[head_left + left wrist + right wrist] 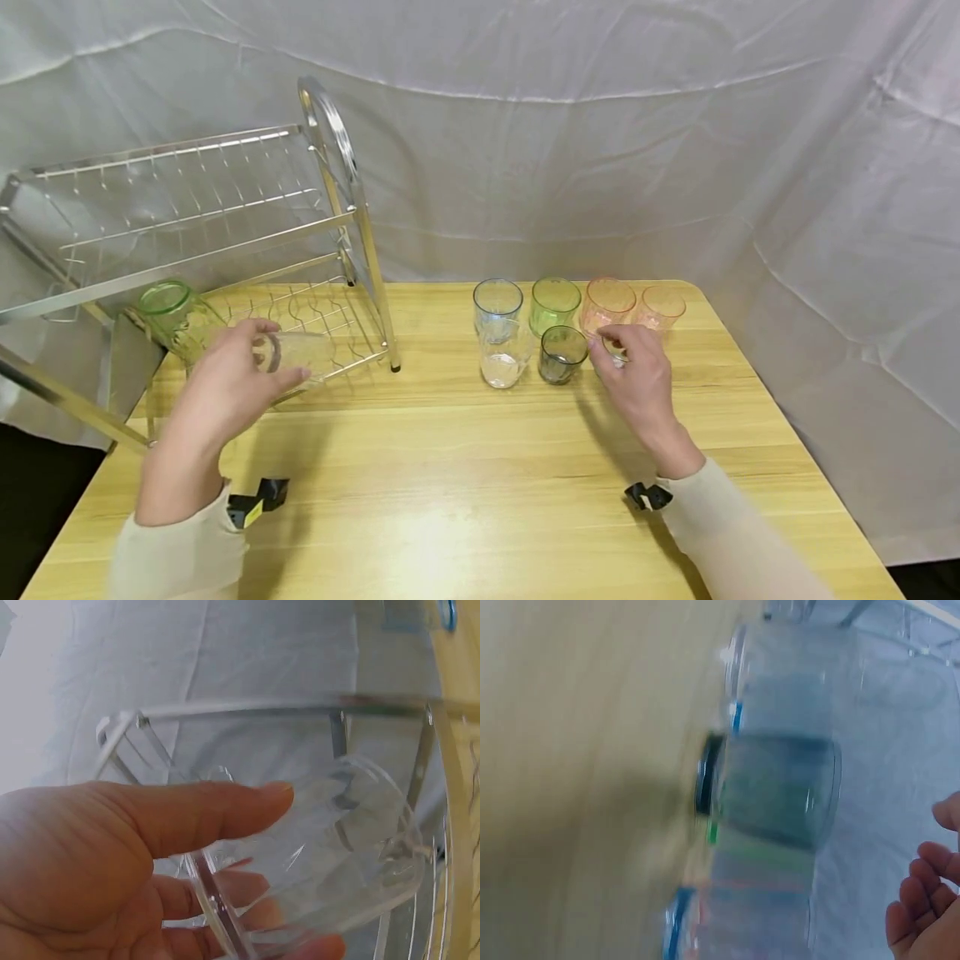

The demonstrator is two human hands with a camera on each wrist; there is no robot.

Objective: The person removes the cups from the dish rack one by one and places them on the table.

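My left hand grips a clear drinking glass at the rack, thumb on one side and fingers on the other. In the left wrist view that see-through glass lies tilted in the hand. My right hand hovers over the right end of the front row of glasses, its fingers loosely bent. The right wrist view shows this hand apart from the glasses. Nearest to it are a dark grey glass and another glass mostly hidden behind the fingers.
A two-tier metal dish rack stands at the left, with a green glass on its lower tier. Along the table's back are blue, green, orange and pink glasses. A clear glass stands before the blue one.
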